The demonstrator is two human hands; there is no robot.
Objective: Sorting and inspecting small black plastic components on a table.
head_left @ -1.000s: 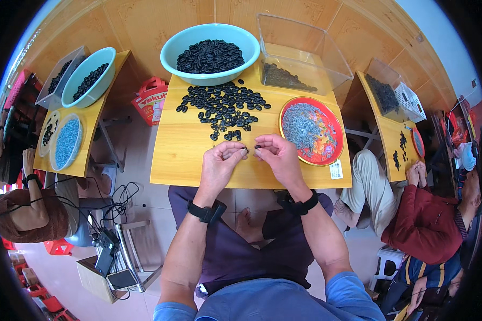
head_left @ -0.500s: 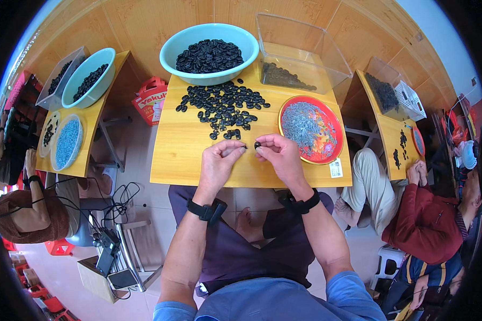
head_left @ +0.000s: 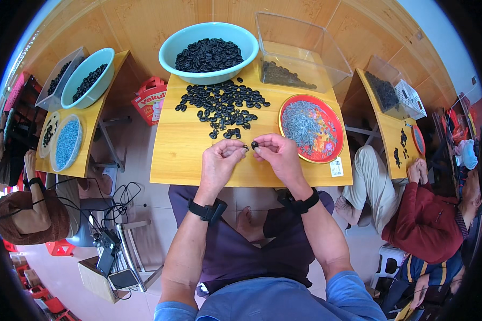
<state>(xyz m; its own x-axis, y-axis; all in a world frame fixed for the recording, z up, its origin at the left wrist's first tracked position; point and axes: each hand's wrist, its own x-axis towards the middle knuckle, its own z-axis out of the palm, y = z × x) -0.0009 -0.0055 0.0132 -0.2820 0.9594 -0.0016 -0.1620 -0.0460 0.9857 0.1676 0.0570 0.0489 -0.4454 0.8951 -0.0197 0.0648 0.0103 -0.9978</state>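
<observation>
Barely any shift since a moment ago: left hand [head_left: 219,160] and right hand [head_left: 276,154] each keep pinching a small black piece [head_left: 254,144] near the bench's [head_left: 182,160] front edge, so the fiddling goes on.

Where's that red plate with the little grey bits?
In the head view, the red plate sits on the wooden table's right side, just beyond the right hand and below the clear plastic box.

small black piece [head_left: 255,144] mostly hidden by right hand [head_left: 276,156] fingertips, shape unclear
</observation>
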